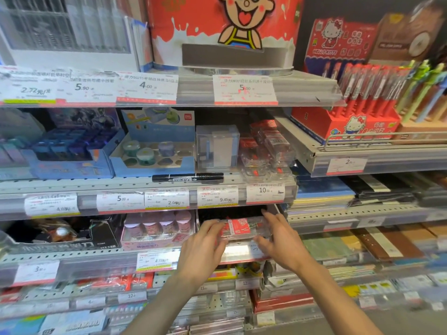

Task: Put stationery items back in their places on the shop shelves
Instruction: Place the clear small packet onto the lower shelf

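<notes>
Shop shelving, grey perforated metal shelf (72, 256), third tier.
Left hand (205, 247), right hand (281, 240): fingers gripping clear plastic red-labelled pack (238, 229) by both ends.

My left hand (202, 247) and right hand (281, 240) are bare, and behind them both forearms are bare too, uncovered by sleeves.

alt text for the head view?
Both hands, left hand and right hand, hold a clear red-labelled packet at a shop shelf. A black marker lies loose on the shelf above.
</notes>
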